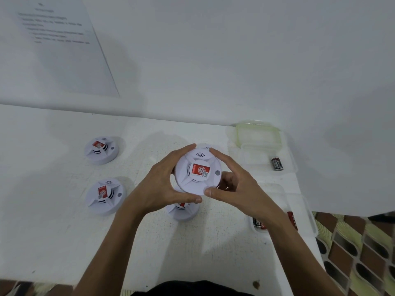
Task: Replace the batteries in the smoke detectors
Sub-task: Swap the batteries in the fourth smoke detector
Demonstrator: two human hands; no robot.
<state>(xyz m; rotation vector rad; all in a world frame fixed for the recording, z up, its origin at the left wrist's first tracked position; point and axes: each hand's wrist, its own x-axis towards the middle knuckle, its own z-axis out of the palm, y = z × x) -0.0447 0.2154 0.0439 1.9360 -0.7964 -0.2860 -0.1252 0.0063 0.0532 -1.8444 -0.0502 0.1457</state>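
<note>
A white round smoke detector (197, 170) with a red label is held above the table between both hands. My left hand (162, 184) grips its left rim and my right hand (237, 186) grips its right rim. Two more detectors lie on the table at the left, one far (101, 149) and one near (104, 195). Another detector (183, 210) sits under my hands, partly hidden. A pair of black batteries (277, 163) lies in a clear tray (292, 165) at the right. More batteries (259, 224) lie in a nearer clear tray (307, 212).
A clear plastic container (257, 133) stands against the wall at the back right. A printed sheet (62, 45) hangs on the wall at the left. The white table (53, 242) ends at the right over a patterned floor (363, 253).
</note>
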